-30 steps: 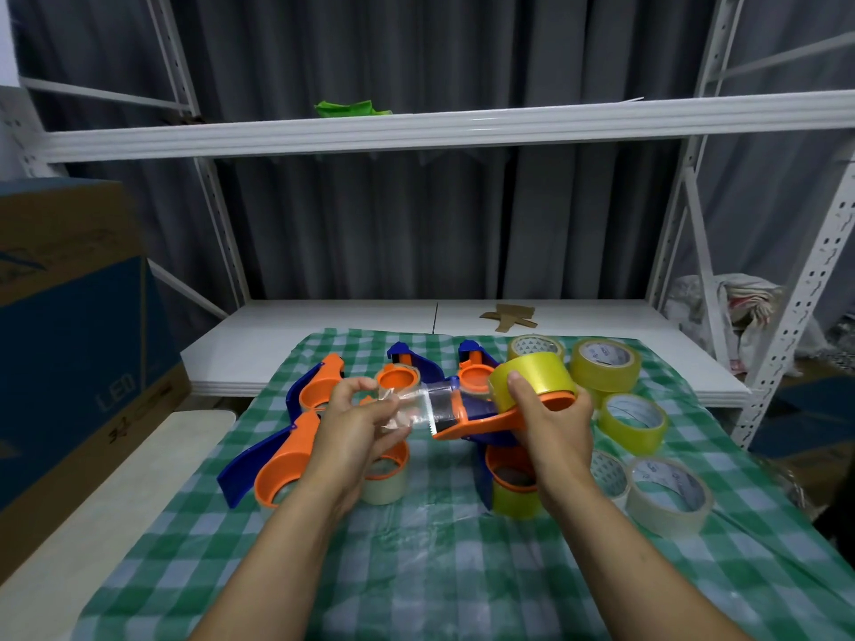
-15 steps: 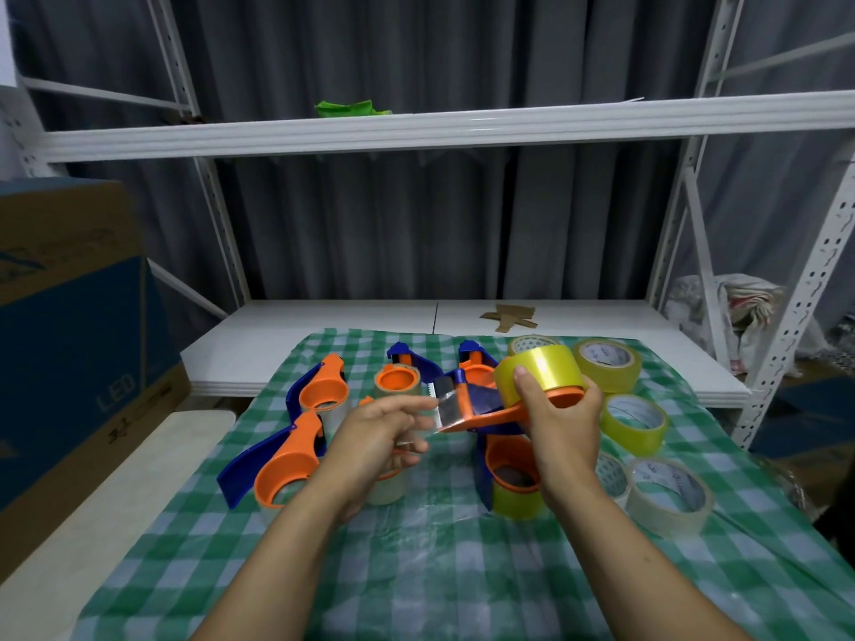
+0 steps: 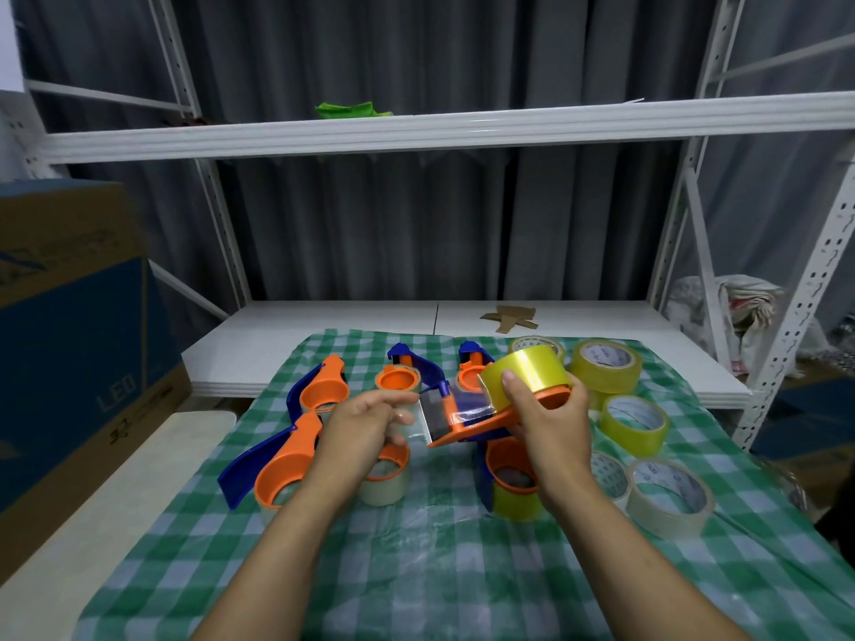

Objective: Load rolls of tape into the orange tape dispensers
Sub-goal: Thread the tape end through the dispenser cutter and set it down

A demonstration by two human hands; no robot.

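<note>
My right hand (image 3: pixel 548 421) holds an orange tape dispenser (image 3: pixel 467 430) above the cloth, with a yellow tape roll (image 3: pixel 527 374) sitting on its hub. A clear strip of tape runs from the roll over the metal blade end (image 3: pixel 432 416). My left hand (image 3: pixel 365 427) pinches the free end of that strip beside the blade. Several other orange and blue dispensers (image 3: pixel 282 464) lie on the cloth to the left and behind, some with rolls in them.
Loose tape rolls (image 3: pixel 634 423) lie at the right on the green checked cloth (image 3: pixel 416 571). A loaded dispenser (image 3: pixel 511 478) stands under my right hand. A big cardboard box (image 3: pixel 69 340) is at the left. White shelf uprights (image 3: pixel 796 326) rise at the right.
My left hand pulled the tape end in toward the blade, so the stretched clear strip grew shorter. My right hand tilted the dispenser slightly and kept its hold.
</note>
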